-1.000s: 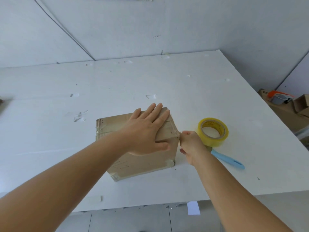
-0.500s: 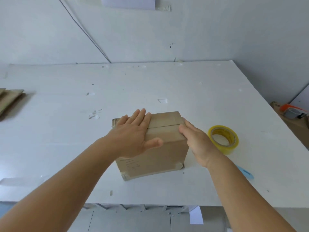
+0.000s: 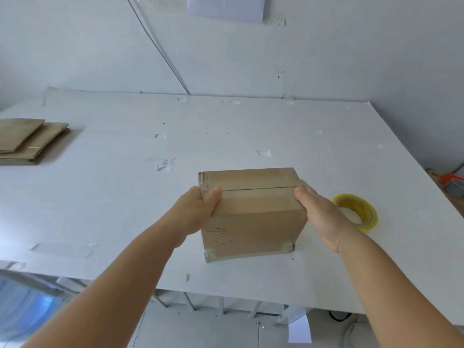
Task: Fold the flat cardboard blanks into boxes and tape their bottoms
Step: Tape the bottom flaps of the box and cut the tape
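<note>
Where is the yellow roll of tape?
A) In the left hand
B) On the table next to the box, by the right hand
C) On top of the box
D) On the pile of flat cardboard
B: the yellow tape roll lies flat on the white table just right of the cardboard box, beside the right hand, while both hands hold the box's sides.
</note>
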Tool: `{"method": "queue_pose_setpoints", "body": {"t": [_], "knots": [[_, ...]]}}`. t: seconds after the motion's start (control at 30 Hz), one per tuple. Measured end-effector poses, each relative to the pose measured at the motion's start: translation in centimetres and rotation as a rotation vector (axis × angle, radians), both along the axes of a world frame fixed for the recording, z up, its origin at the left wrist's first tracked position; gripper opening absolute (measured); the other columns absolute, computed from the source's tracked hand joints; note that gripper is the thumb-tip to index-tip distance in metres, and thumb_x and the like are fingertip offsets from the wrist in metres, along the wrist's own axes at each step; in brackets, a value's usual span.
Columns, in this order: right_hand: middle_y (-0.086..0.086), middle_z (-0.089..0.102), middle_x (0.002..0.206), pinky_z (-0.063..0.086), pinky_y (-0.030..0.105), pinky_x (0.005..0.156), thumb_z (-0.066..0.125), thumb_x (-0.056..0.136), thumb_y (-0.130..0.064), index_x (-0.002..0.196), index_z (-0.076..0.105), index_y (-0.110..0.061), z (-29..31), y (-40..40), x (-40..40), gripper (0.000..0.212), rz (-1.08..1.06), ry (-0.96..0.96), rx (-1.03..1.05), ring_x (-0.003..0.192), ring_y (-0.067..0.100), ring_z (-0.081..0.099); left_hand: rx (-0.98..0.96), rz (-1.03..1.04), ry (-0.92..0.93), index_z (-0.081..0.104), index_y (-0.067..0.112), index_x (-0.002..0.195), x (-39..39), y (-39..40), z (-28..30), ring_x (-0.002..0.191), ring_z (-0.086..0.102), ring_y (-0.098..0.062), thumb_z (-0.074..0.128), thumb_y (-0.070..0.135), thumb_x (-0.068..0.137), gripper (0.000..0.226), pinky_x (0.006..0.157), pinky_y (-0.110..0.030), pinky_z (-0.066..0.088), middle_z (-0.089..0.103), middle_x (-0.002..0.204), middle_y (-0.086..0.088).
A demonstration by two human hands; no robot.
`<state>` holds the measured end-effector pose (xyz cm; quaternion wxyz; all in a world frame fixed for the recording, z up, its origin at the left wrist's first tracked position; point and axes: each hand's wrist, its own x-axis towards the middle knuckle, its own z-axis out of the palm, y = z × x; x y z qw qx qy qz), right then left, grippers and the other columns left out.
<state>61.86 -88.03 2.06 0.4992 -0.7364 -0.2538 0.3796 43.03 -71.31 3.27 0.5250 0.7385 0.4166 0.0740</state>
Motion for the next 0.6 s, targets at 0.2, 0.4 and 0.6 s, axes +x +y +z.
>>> {"method": "queue_pose_setpoints", "body": {"t": [0.2, 0.4, 0.6], "knots": [[0.020, 0.054, 0.086, 0.041, 0.035, 0.081, 0.047, 0.089, -0.028, 0.111, 0.062, -0.007, 0.1, -0.2, -0.3, 0.034, -0.020, -0.024, 0.144, 0.082, 0.020, 0.051, -0.030, -0.027, -0.147, 0.059, 0.022, 0.110, -0.9, 0.0, 0.0, 0.101, 0.065, -0.016, 0.046, 0.041, 0.097, 0.027, 0.095, -0.038, 0.050, 0.069, 0.109, 0.000], [-0.006, 0.071, 0.108, 0.047, 0.028, 0.092, 0.045, 0.092, -0.003, 0.108, 0.067, -0.036, 0.6, 0.6, -1.4, 0.042, -0.108, -0.177, 0.222, 0.108, 0.014, 0.062, 0.221, -0.001, -0.247, 0.052, 0.036, 0.121, -0.1, 2.3, 1.5, 0.098, 0.059, -0.021, 0.053, 0.037, 0.089, 0.033, 0.082, -0.039, 0.052, 0.062, 0.106, -0.001], [0.011, 0.067, 0.108, 0.048, 0.039, 0.077, 0.044, 0.082, -0.064, 0.098, 0.066, -0.016, 1.4, 2.8, -1.0, 0.055, -0.321, -0.163, 0.045, 0.109, 0.030, 0.060, 0.373, -0.053, -0.257, 0.042, 0.035, 0.140, 0.9, 4.2, 1.1, 0.106, 0.057, -0.011, 0.045, 0.036, 0.091, 0.049, 0.086, -0.026, 0.047, 0.064, 0.115, 0.012]]}}
